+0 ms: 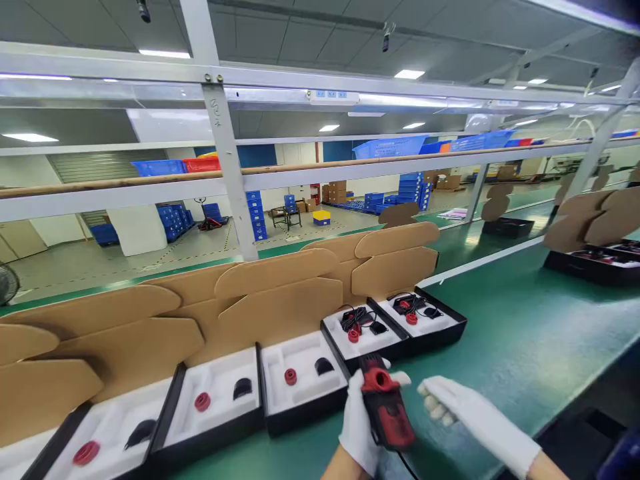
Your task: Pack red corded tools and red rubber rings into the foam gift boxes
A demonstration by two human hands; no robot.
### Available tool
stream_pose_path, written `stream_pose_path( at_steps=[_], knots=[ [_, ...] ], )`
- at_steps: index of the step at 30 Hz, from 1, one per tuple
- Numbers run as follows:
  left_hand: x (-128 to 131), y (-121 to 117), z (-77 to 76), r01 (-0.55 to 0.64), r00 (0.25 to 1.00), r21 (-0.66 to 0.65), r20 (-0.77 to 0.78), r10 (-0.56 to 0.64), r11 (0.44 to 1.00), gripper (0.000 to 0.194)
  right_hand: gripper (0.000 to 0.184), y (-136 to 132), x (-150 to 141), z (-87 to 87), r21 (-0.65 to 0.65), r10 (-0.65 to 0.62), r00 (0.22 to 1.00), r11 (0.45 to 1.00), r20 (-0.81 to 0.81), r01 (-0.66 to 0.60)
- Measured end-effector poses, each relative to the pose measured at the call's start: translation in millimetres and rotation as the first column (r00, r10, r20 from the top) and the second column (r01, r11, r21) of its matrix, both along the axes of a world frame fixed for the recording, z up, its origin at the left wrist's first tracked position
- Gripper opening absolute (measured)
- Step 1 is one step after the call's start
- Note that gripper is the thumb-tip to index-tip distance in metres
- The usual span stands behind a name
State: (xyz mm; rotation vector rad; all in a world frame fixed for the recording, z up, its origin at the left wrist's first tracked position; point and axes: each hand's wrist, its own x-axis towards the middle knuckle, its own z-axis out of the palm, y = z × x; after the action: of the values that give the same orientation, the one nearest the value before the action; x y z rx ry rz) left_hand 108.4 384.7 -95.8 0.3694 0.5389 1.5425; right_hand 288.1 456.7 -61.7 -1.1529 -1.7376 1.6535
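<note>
Left hand (361,420) gripping red-black power tool (386,407)

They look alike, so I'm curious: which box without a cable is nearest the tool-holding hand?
The box directly left of the two with cables; its corner is beside the left hand, the others lie farther away.

From here the left hand's (357,423) palm is hidden behind the tool (387,410), whose cord (409,467) runs off the bottom edge. The fan (7,283) and leftmost box (25,457) are cut off. The scrawl (216,113) on the post (227,153) is unreadable; the dark blue shape (621,457), lower right, blurs.
</note>
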Motion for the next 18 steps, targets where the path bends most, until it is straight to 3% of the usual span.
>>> stream_pose_path(
  at_steps=[2, 4, 6, 8, 10, 12, 13, 15, 17, 18],
  knots=[
    [-17.3, -16.9, 15.8, -0.046, 0.999, 0.048, 0.027, 0.045, 0.998, 0.054, 0.051, -36.5, -31.7, -6.0, -0.102, 0.167, 0.964, 0.976, -0.206, -0.191],
    [-31.2, -34.7, 29.2, -0.021, 1.0, 0.082, 0.006, 0.02, 0.996, 0.057, 0.053, -66.6, -63.3, -5.2, -0.073, 0.277, 0.875, 0.941, -0.396, -0.331],
    [-44.7, -52.1, 39.8, -0.035, 0.996, 0.089, -0.077, 0.042, 0.995, 0.062, 0.05, -85.4, -88.5, 1.7, -0.012, 0.339, 0.821, 0.922, -0.459, -0.387],
    [-60.8, -68.5, 46.2, -0.088, 0.947, 0.051, -0.305, 0.099, 0.995, 0.066, 0.046, -93.1, -106.8, 13.0, 0.031, 0.399, 0.784, 0.898, -0.475, -0.438],
    [-78.4, -83.9, 45.3, -0.116, 0.815, -0.029, -0.574, 0.079, 0.993, 0.069, 0.041, -93.3, -120.9, 27.4, 0.09, 0.471, 0.731, 0.864, -0.494, -0.495],
    [-92.6, -98.3, 33.8, -0.115, 0.685, -0.118, -0.728, -0.008, 0.986, 0.068, 0.039, -89.5, -133.7, 42.8, 0.133, 0.522, 0.705, 0.838, -0.481, -0.529],
    [-96.8, -105.3, 23.8, -0.11, 0.675, -0.156, -0.736, -0.041, 0.982, 0.066, 0.04, -86.4, -140.0, 50.0, 0.154, 0.54, 0.709, 0.831, -0.453, -0.534],
    [-99.0, -119.4, -2.2, -0.061, 0.794, -0.242, -0.6, -0.1, 0.968, 0.073, 0.043, -76.6, -152.1, 61.6, 0.234, 0.552, 0.756, 0.834, -0.353, -0.499],
    [-95.5, -133.6, -29.5, 0.044, 0.94, -0.297, -0.311, -0.14, 0.954, 0.083, 0.047, -61.0, -163.7, 68.5, 0.365, 0.525, 0.821, 0.826, -0.224, -0.429],
    [-93.4, -140.3, -40.9, 0.096, 0.974, -0.296, -0.167, -0.15, 0.95, 0.086, 0.049, -50.9, -169.4, 70.4, 0.435, 0.497, 0.853, 0.811, -0.157, -0.392]
  ],
)
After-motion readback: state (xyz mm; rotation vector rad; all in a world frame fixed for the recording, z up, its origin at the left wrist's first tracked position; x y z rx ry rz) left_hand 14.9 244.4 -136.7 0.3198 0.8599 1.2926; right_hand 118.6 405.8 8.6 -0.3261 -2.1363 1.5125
